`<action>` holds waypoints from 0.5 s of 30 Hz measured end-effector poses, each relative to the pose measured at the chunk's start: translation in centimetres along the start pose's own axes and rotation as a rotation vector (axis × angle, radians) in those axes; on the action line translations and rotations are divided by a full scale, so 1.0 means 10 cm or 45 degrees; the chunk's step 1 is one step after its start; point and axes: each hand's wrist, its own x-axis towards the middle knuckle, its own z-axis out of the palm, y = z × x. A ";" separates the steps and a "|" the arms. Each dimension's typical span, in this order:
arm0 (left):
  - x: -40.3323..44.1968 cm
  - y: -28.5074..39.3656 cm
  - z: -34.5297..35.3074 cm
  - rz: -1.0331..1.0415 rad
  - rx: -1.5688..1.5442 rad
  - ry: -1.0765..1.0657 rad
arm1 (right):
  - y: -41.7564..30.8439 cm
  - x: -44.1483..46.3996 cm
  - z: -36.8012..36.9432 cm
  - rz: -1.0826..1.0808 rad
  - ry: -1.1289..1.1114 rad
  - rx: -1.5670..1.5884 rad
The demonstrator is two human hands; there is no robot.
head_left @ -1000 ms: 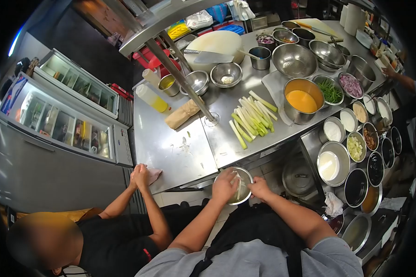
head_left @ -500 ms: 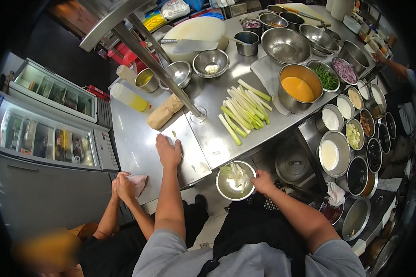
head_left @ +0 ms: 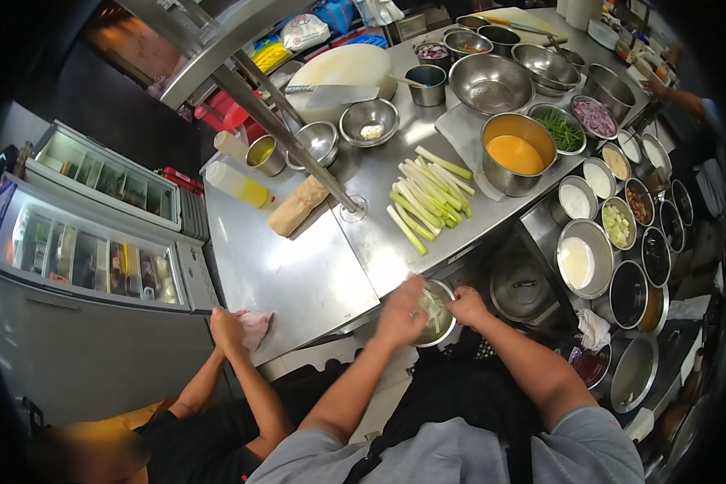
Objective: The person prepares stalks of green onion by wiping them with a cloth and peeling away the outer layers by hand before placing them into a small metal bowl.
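Note:
My right hand [head_left: 469, 306] grips the rim of a small steel bowl [head_left: 446, 331], held below the table's front edge. Pale scraps [head_left: 434, 311] lie in the bowl. My left hand [head_left: 403, 311], smeared by motion, is over the bowl's left side; its fingers and anything in them cannot be made out. Beyond the bowl, a pile of pale green stalks [head_left: 432, 196] rests on the steel table [head_left: 387, 252]. A brown paper-wrapped bundle [head_left: 298, 206] lies to their left.
A co-worker's clasped hands [head_left: 227, 329] hold a pink cloth [head_left: 256, 327] at the table's left corner. A metal post [head_left: 294, 149] rises from the table. A pot of orange liquid [head_left: 518, 153] stands right of the stalks; a large knife [head_left: 343, 95] lies on a round board [head_left: 351, 64].
My left hand swept over the left part of the table and came back to the bowl. Scraps there are gone from the tabletop. My right hand kept hold of the bowl.

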 end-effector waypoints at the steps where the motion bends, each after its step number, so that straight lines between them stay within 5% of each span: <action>1: -0.04 0.15 0.03 0.013 -0.003 0.000 | -0.02 0.00 -0.04 0.060 -0.051 -0.041; 3: -0.07 0.36 0.05 0.054 -0.078 -0.135 | -0.02 -0.03 -0.09 0.081 -0.064 -0.009; 6: -0.16 0.06 -0.22 -0.459 -0.163 0.337 | -0.09 -0.18 -0.17 0.114 -0.094 0.074; 10: -0.46 -0.79 -0.73 -0.565 0.363 0.686 | 0.06 -0.13 -0.19 0.034 0.015 0.121; 12: -0.48 -0.80 -0.65 -0.564 0.662 0.565 | 0.03 -0.21 -0.18 0.063 -0.014 0.125; 14: -0.39 -0.40 -0.32 -0.624 -0.005 0.539 | -0.03 -0.24 -0.17 0.075 -0.017 0.115; 15: -0.40 -0.28 -0.10 -0.563 -0.068 0.320 | -0.03 -0.24 -0.14 0.076 -0.021 0.146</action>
